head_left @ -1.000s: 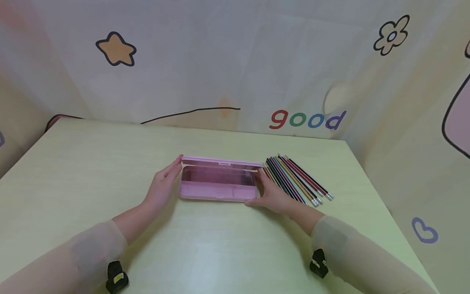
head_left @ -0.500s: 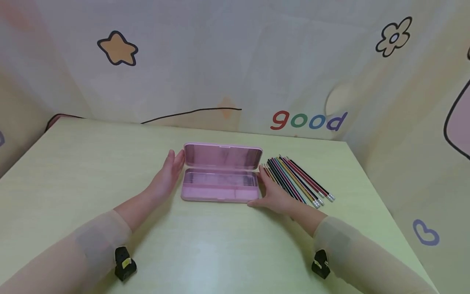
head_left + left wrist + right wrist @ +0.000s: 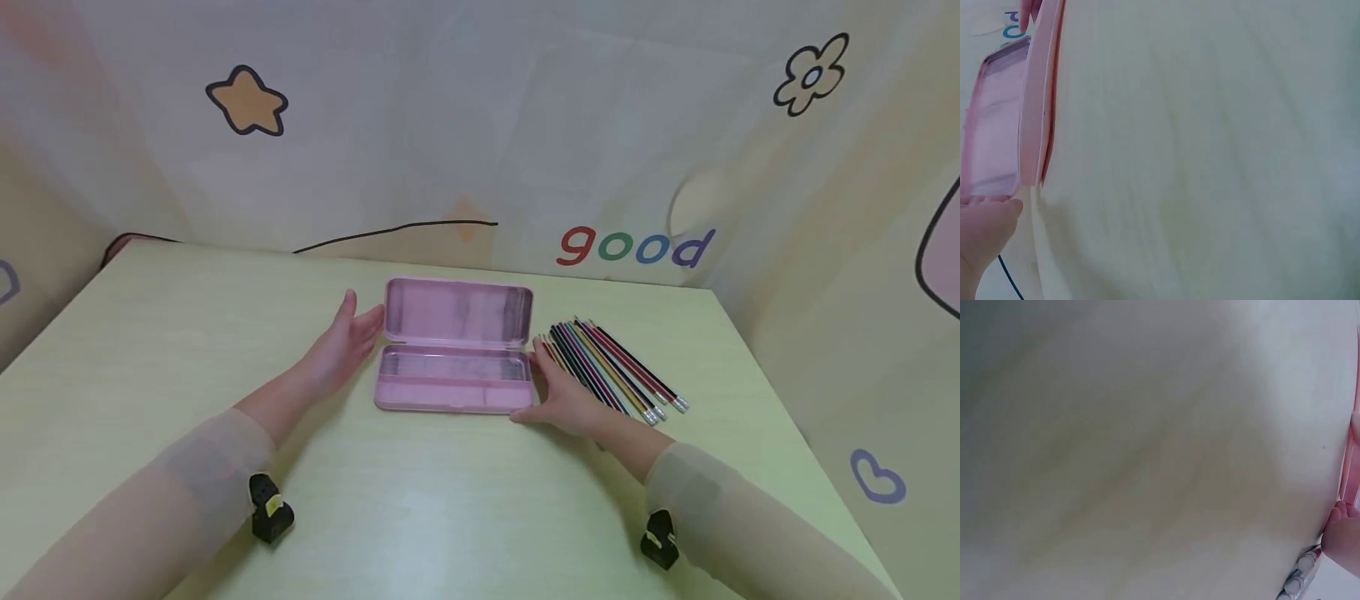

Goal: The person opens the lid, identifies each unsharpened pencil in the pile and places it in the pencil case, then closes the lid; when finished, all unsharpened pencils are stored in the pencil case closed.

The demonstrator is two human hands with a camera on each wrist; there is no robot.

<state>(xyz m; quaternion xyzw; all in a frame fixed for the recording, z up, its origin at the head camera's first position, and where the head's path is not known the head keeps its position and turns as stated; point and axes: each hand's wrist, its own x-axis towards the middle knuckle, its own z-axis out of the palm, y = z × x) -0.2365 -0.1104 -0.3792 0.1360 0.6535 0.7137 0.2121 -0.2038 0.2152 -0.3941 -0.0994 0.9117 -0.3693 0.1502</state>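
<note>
Touching the raised lid (image 3: 459, 312) at its left end, your left hand (image 3: 336, 353) keeps its fingers straight — your right hand (image 3: 562, 402) grips the right end of the open pink pencil case (image 3: 427, 394). That case lies toward the tabletop's (image 3: 420, 500) far edge, with pencils (image 3: 609, 367) beside it, nearer the right edge.

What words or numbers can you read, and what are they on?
"good": colourful letters on the backdrop behind the table; part of it also shows, turned, in the left wrist view.
Pink pencil case: no text I can read.
Pencils: any print is too small to read.
No numbers that I can read.
</note>
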